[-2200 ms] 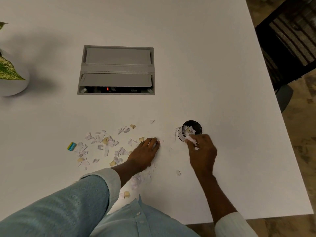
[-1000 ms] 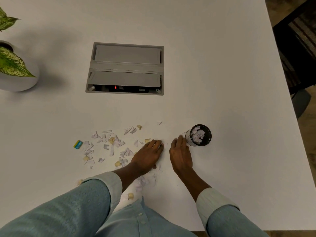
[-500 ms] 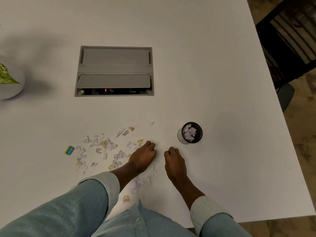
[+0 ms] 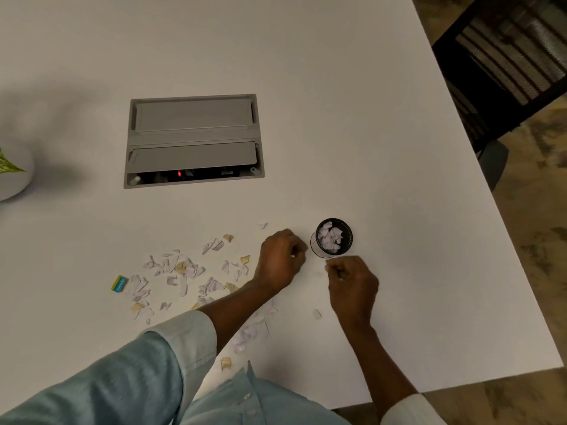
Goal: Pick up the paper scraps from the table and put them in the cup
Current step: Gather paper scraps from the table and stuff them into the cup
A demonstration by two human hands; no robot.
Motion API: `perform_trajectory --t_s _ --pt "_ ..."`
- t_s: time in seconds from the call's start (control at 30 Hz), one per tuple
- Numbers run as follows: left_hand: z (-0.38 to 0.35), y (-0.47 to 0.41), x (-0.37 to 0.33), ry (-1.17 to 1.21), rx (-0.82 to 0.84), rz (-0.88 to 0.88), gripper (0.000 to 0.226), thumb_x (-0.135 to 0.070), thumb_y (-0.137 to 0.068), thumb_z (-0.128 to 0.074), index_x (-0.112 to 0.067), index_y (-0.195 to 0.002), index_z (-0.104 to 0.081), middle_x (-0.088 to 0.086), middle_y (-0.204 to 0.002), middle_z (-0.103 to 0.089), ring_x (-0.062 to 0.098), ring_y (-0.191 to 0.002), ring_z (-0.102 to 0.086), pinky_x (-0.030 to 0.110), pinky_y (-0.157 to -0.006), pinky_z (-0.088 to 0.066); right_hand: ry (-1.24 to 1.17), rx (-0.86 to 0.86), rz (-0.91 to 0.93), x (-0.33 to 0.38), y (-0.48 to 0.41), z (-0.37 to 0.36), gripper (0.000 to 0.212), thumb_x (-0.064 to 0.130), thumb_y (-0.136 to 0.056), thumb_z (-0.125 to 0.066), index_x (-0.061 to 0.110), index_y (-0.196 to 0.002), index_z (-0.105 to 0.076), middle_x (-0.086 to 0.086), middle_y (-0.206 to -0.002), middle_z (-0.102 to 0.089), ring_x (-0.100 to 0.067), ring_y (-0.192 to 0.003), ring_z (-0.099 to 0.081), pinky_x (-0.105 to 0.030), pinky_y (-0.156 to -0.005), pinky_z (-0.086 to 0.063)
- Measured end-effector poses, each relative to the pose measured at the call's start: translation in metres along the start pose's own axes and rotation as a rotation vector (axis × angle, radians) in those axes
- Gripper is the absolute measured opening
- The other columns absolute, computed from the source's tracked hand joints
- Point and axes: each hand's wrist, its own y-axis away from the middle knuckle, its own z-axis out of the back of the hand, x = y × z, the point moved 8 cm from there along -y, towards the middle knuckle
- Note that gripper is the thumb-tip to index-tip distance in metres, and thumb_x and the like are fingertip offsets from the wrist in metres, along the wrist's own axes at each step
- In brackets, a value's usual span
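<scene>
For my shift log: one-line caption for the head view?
Both hands, left and right, curled beside the cup of scraps, more paper scraps across the table.

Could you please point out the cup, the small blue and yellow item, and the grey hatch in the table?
cup (image 4: 346,237): head view, dark rim.
blue and yellow item (image 4: 119,284): head view, its middle.
grey hatch (image 4: 194,118): head view, far lid.

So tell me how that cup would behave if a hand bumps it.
The cup looks small, narrow and upright, so it would probably tip or slide easily. It holds only paper scraps, so likely light. The right hand hovers close beside it.
</scene>
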Motion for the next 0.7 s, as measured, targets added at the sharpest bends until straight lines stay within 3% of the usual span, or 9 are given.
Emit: perform_trajectory --t_s 0.07,0.2,0.3,0.4,0.6,0.7 --pt "0.005 -0.017 -0.026 0.069 -0.049 -0.027 0.008 -0.008 -0.088 -0.073 -0.012 -0.085 -0.079 0.003 -0.087 -0.073 0.017 -0.074 -0.07 0.036 -0.07 -0.06 -0.009 -0.067 -0.004 0.004 -0.018 0.014 0.013 0.004 -0.079 -0.083 0.015 -0.078 -0.075 0.004 -0.08 -0.071 -0.006 -0.067 -0.064 -0.007 -0.064 -0.046" --pt "-0.004 -0.048 -0.061 0.034 0.038 -0.067 0.007 -0.011 -0.089 -0.072 -0.012 -0.084 -0.077 0.002 -0.086 -0.073 0.018 -0.076 -0.067 0.041 -0.073 -0.058 -0.017 -0.112 -0.035 0.006 -0.051 0.02 0.008 0.006 -0.083 -0.08 0.012 -0.083 -0.075 -0.001 -0.084 -0.073 -0.014 -0.073 -0.069 -0.024 -0.067 -0.057" --pt "-0.018 -0.06 -0.067 -0.077 0.147 -0.06 0.012 -0.01 -0.09 -0.067 -0.015 -0.091 -0.078 0.002 -0.091 -0.074 0.021 -0.083 -0.068 0.043 -0.076 -0.058 0.018 -0.082 -0.056 0.003 -0.067 0.011 0.007 0.003 -0.087 -0.073 0.01 -0.089 -0.075 -0.004 -0.088 -0.074 -0.019 -0.077 -0.07 -0.014 -0.066 -0.047" --pt "-0.025 -0.065 -0.064 -0.153 0.179 -0.056 0.015 -0.015 -0.094 -0.063 -0.016 -0.095 -0.078 0.0 -0.093 -0.075 0.022 -0.085 -0.069 0.043 -0.076 -0.059 0.055 -0.042 -0.054 0.002 -0.072 0.002 0.014 0.002 -0.093 -0.062 0.009 -0.096 -0.074 -0.005 -0.091 -0.077 -0.021 -0.08 -0.071 -0.019 -0.069 -0.046" --pt "-0.006 -0.05 -0.044 -0.138 0.056 -0.071 0.016 -0.022 -0.095 -0.064 -0.024 -0.102 -0.079 -0.006 -0.099 -0.077 0.019 -0.085 -0.07 0.036 -0.073 -0.057 0.08 -0.038 0.011 0.008 -0.061 0.002 0.02 0.011 -0.096 -0.054 0.011 -0.101 -0.073 -0.005 -0.095 -0.075 -0.022 -0.083 -0.069 -0.027 -0.07 -0.049" --pt "0.005 -0.033 -0.021 -0.175 -0.004 -0.056 0.01 -0.022 -0.096 -0.065 -0.02 -0.098 -0.075 -0.005 -0.097 -0.073 0.018 -0.079 -0.066 0.036 -0.068 -0.056 0.035 -0.069 0.074 0.01 -0.045 0.005 0.018 0.002 -0.095 -0.059 0.013 -0.096 -0.074 -0.001 -0.094 -0.073 -0.017 -0.084 -0.069 -0.028 -0.069 -0.055"
